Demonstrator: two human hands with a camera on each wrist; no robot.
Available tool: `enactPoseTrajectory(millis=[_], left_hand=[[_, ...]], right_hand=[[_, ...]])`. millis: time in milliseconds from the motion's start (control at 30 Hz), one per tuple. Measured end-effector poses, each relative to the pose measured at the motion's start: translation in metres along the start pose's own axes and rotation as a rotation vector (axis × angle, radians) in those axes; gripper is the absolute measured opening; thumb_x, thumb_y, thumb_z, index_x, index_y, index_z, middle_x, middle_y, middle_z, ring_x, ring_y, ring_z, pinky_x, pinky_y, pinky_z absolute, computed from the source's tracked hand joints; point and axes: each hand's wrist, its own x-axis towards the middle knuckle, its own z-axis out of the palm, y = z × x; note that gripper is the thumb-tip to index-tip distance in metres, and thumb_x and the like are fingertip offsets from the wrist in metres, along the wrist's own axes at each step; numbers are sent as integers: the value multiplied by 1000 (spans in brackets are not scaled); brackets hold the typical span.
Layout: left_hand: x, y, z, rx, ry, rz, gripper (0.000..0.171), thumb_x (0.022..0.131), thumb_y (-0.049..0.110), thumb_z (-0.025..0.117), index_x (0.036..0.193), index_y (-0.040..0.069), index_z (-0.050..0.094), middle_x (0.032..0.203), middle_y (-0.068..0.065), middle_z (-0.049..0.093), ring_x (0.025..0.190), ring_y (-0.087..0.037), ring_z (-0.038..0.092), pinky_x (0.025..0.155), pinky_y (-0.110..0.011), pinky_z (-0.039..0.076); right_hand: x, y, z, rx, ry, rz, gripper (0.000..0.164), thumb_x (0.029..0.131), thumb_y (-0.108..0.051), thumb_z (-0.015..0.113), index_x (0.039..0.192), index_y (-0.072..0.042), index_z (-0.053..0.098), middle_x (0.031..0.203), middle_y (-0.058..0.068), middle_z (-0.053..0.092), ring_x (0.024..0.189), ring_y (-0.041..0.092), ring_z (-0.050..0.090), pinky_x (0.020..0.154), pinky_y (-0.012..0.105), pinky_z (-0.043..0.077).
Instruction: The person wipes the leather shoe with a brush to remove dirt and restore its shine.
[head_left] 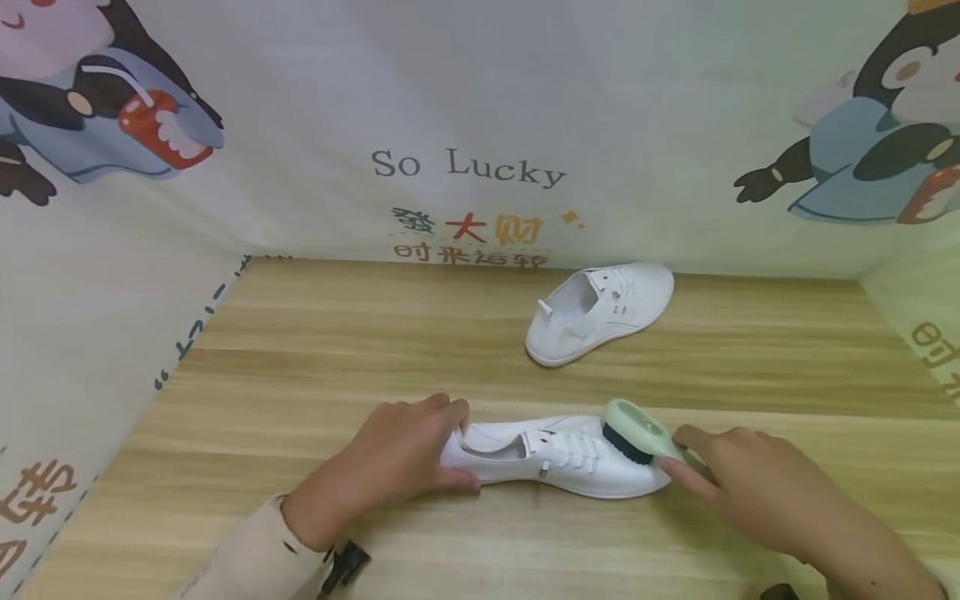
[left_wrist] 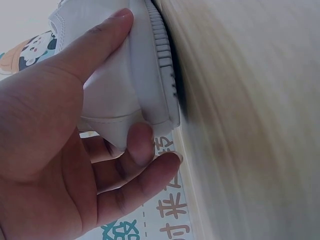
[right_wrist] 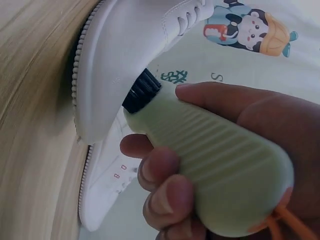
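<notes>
A white lace-up shoe (head_left: 510, 450) lies sole down on the wooden surface, toe to the right. My left hand (head_left: 408, 442) grips its heel; in the left wrist view the thumb (left_wrist: 102, 42) lies along the side and fingertips curl at the heel's back. My right hand (head_left: 757, 483) holds a pale green brush (head_left: 637, 429) by its ribbed handle (right_wrist: 215, 165). Its dark bristles (right_wrist: 142, 92) touch the top of the shoe's toe. An orange cord hangs from the handle's end. Farther back sits a second white shoe (head_left: 637, 296), touched by neither hand.
Behind the wooden surface (head_left: 337, 333) rises a pale printed backdrop (head_left: 480, 83) with cartoon figures and lettering, which also runs along the left and right sides. A black strap end (head_left: 347, 567) shows near the left sleeve (head_left: 258, 558).
</notes>
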Motion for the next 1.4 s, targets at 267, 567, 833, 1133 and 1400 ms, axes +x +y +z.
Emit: enactPoseTrajectory(millis=[267,567,833,1133,1400], left_hand=[[1,0,-1,-8,-12,-9,59,65,66,82,94,19,59,85,6,57,57,-10,48,50,-28,37],[0,1,-3,-18,-18,-15,59,66,65,82,94,19,59,85,5,57,58,-10,48,50,-29,38],[1,1,-4,-13,-9,-9,59,65,65,82,94,19,59,85,5,58,57,-10,48,50,-29,38],[2,0,-3,-15,-3,-5,58,65,64,83,93,19,58,85,5,57,57,-10,48,50,-29,37],[0,1,-2,-20,-5,-10,58,65,63,83,93,19,58,84,6,57,58,-10,48,51,-29,37]], right_hand=[[4,-3,5,-27,61,-4,45,98,-46,60,117,-5,66,71,-5,61,62,9,49,57,36,45],[1,-2,4,-61,86,-4,27,98,-41,60,88,-16,59,63,-7,47,58,11,43,52,33,37],[-9,-6,-1,-83,87,-24,28,98,-42,60,85,-18,57,61,-9,42,58,10,40,53,31,37],[-3,-8,2,-80,131,-37,26,97,-40,63,90,-15,61,64,-8,48,58,10,43,51,33,38],[1,-2,6,-77,117,-23,25,97,-39,63,89,-16,60,63,-6,46,57,11,41,50,33,36]])
